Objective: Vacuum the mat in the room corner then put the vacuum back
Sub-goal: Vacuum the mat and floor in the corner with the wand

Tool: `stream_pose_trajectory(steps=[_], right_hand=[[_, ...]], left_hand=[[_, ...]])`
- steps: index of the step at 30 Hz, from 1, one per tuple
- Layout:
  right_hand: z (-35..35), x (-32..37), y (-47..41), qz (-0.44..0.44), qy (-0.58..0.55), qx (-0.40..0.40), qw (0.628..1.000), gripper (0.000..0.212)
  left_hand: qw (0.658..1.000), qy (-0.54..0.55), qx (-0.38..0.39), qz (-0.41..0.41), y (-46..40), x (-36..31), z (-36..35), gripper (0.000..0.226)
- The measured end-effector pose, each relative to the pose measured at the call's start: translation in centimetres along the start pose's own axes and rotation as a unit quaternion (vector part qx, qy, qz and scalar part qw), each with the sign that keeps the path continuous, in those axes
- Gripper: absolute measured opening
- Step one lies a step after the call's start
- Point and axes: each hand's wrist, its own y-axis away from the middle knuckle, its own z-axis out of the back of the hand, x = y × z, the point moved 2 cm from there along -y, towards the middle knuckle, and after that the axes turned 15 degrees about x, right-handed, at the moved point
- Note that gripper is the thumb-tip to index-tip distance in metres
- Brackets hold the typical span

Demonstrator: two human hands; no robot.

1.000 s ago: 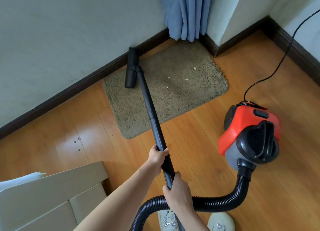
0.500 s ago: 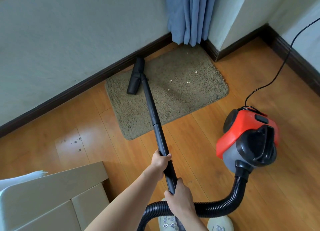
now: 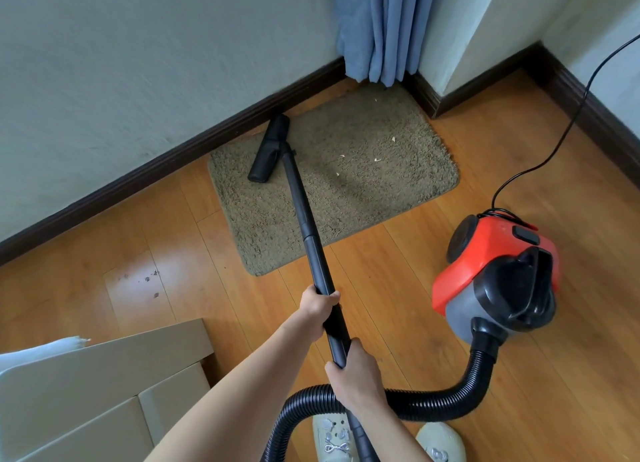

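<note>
Left hand (image 3: 317,305): we see it wrapped round the black wand (image 3: 304,219), fingers (image 3: 331,295) curled over the top of the tube.
Right hand (image 3: 356,375): we see it gripping the wand's lower end, just above the ribbed hose (image 3: 446,404).
Nozzle (image 3: 268,149): it lies on the mat's left part, close to the dark skirting.
Mat (image 3: 346,184): brown, shaggy, on the wooden floor in the corner beneath a blue curtain (image 3: 381,28); pale crumbs dot its right half.
Vacuum (image 3: 495,278): red and grey canister on the floor right of the mat, black cord (image 3: 568,129) trailing away.
Writing: we can read no brand or label.
Cardboard box (image 3: 104,392): lower left.
</note>
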Motion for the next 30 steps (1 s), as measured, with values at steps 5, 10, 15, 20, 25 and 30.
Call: stream_pose_trajectory(steps=[5, 10, 15, 20, 25, 30], right_hand=[[0.9, -0.2, 0.1, -0.002, 0.009, -0.007, 1.000, 0.011], [1.1, -0.3, 0.9, -0.004, 0.021, -0.014, 1.000, 0.012], [1.1, -0.9, 2.0, -0.013, 0.025, -0.009, 1.000, 0.012], [2.0, -1.0, 2.8, -0.010, 0.026, 0.001, 1.000, 0.011], [2.8, -0.3, 3.1, -0.018, 0.091, -0.032, 0.995, 0.017], [3.3, 0.3, 3.7, -0.032, 0.170, -0.076, 0.982, 0.029]], left_hand=[[1.000, 0.002, 0.001, 0.000, -0.3, -0.3, -0.8, 0.036], [1.000, 0.005, 0.006, 0.000, 0.2, -0.2, -1.0, 0.035], [1.000, 0.005, 0.011, 0.002, 0.8, 0.6, -1.6, 0.036], [1.000, 0.012, 0.015, 0.001, 1.2, 0.6, -2.4, 0.037], [0.997, 0.068, 0.042, 0.001, 1.5, 0.0, -2.5, 0.030], [0.983, 0.163, 0.080, -0.017, 1.8, 0.0, -2.8, 0.019]])
